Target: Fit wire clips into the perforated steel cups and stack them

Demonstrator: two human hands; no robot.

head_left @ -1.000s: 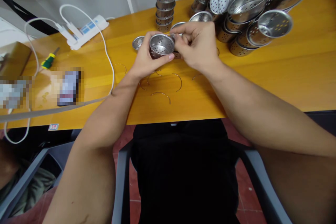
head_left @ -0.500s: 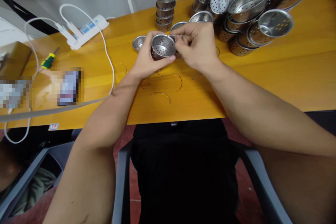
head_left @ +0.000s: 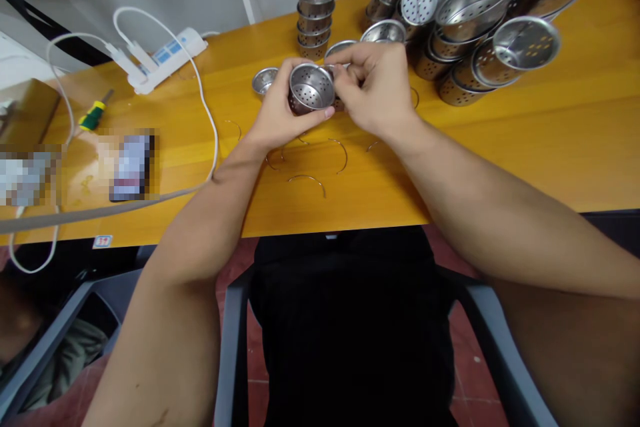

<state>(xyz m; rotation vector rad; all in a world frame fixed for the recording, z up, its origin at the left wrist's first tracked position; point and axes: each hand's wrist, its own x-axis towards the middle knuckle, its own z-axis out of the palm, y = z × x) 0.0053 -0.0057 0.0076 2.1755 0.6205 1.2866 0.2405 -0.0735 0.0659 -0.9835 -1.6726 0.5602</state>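
A small perforated metal cup (head_left: 311,88) is held in my left hand (head_left: 280,110), its open top tipped toward me. The thumb lies along the front of its wall and the fingers go round behind. At the cup's right rim my right hand (head_left: 377,83) pinches a thin wire, most of it hidden by the fingers. Several curved wires lie loose on the table below the hands, one of them a thin wire arc (head_left: 307,178) near the front edge. Just left of the held cup stands another small perforated cup (head_left: 264,81).
A stack of perforated cups (head_left: 318,13) stands at the back. Many more perforated cups (head_left: 525,47) crowd the back right. On the left are a power strip (head_left: 167,60) with white cables, a screwdriver (head_left: 93,115) and a phone (head_left: 133,167).
Almost nothing differs. The right fingertips have shifted slightly at the cup's rim, and less of the wire shows there now. The left hand keeps its hold.
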